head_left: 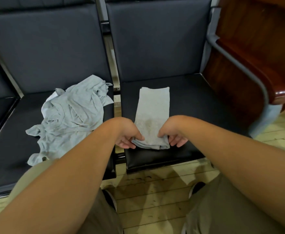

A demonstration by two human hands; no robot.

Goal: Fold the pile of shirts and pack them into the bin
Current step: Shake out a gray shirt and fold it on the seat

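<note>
1. Head view, looking down: two dark padded seats stand side by side, with a narrow gap between them.
2. On the right seat (197,107) lies a grey shirt (152,112) folded into a long narrow strip. It runs from the seat's front edge toward the backrest.
3. The left hand (128,135) pinches the strip's near left corner, thumb on top and fingers curled underneath.
4. The right hand (173,135) pinches the near right corner in the same way, lifting that end slightly off the cushion.
5. On the left seat (11,141) sits a crumpled pile of grey shirts (71,115), unfolded and apart from both hands.
6. A wooden armrest (282,95) stands at the far right, and a pale wooden floor (155,196) shows below the seats.
</note>
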